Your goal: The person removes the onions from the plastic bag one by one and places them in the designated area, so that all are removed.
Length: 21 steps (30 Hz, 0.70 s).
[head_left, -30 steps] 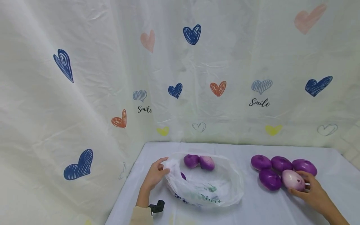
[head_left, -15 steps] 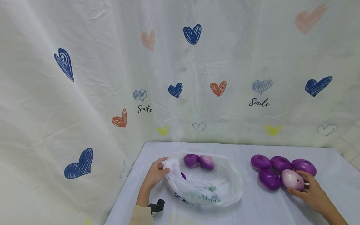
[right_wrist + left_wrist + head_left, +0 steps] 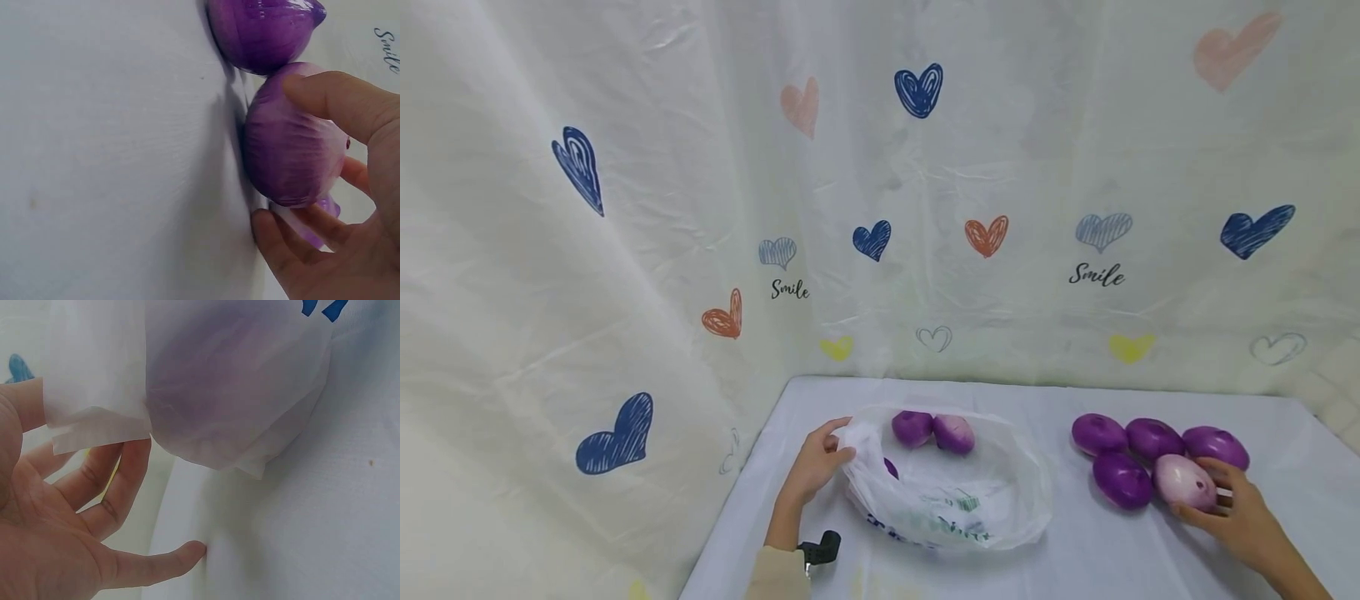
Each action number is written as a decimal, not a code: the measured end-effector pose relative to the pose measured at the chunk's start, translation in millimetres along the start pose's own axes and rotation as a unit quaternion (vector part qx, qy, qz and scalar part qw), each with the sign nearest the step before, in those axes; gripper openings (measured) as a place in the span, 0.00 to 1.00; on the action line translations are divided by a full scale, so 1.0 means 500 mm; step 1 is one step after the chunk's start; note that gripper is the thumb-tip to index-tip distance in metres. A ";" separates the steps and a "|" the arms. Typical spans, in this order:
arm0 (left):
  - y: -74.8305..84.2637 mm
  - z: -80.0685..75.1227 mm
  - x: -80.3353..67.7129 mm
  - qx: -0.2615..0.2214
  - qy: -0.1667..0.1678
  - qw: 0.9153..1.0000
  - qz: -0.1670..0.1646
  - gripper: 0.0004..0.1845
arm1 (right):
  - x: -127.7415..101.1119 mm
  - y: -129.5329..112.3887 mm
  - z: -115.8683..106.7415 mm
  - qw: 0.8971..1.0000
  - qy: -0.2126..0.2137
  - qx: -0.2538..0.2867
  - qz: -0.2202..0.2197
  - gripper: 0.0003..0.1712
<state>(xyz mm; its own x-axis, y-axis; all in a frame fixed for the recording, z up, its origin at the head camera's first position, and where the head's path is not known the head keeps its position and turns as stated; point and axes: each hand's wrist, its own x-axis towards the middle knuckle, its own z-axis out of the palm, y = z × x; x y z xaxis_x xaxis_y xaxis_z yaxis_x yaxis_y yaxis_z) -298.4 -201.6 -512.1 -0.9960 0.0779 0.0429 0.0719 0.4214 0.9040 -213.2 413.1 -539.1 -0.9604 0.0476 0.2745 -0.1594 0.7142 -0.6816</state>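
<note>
A white plastic bag (image 3: 925, 517) with green and blue print lies mouth open on the table. My left hand (image 3: 817, 467) pinches its left rim between thumb and fingers; in the left wrist view, the thin plastic (image 3: 100, 422) hangs over the fingers. Three purple onions show inside, one mostly hidden by the plastic, two at the far side (image 3: 912, 428). On the right, my right hand (image 3: 1240, 508) grips a pale pink-purple onion (image 3: 1182, 482) from its right side. The right wrist view shows the thumb over this onion (image 3: 290, 144), low against the tablecloth, and the fingers around its other side.
Several darker purple onions (image 3: 1122, 481) are clustered against the pale one, to its left and behind. A white cloth covers the table (image 3: 1097, 558). A white curtain (image 3: 1030, 167) with printed hearts hangs behind the table and along its left. A black wrist device (image 3: 823, 548) sticks out beside the left wrist.
The head view has shifted slightly, moving everything a little to the right. Both hands keep their holds, and the onions and bag stay in place.
</note>
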 end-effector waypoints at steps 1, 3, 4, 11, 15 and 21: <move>0.000 0.000 0.000 0.002 -0.001 1.000 0.002 0.29 | 0.000 -0.001 -0.002 1.000 0.005 0.004 -0.005 0.47; 0.001 0.000 0.001 0.002 -0.001 1.000 0.001 0.29 | 0.001 -0.004 -0.006 1.000 0.017 -0.002 -0.015 0.47; 0.002 0.000 0.001 0.000 -0.001 1.000 -0.002 0.28 | 0.002 -0.009 -0.009 0.999 0.024 -0.012 -0.018 0.48; 0.004 -0.001 0.001 0.003 0.003 1.000 -0.009 0.28 | 0.007 -0.082 -0.021 0.996 0.064 -0.050 -0.032 0.47; 0.005 0.000 -0.001 0.003 0.003 1.000 -0.011 0.28 | 0.012 -0.156 -0.016 0.997 0.072 -0.018 -0.037 0.43; 0.004 -0.001 -0.001 -0.005 -0.003 1.000 0.003 0.30 | 0.019 -0.278 0.019 0.994 0.070 0.009 -0.084 0.31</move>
<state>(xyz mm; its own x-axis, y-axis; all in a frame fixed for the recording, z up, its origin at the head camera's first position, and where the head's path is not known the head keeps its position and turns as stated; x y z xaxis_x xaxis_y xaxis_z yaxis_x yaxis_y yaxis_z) -297.7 -201.2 -510.3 -0.9953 0.0856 0.0456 0.0770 0.4118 0.9080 -202.4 307.7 -448.0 -0.8790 0.0254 0.4761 -0.3205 0.7078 -0.6295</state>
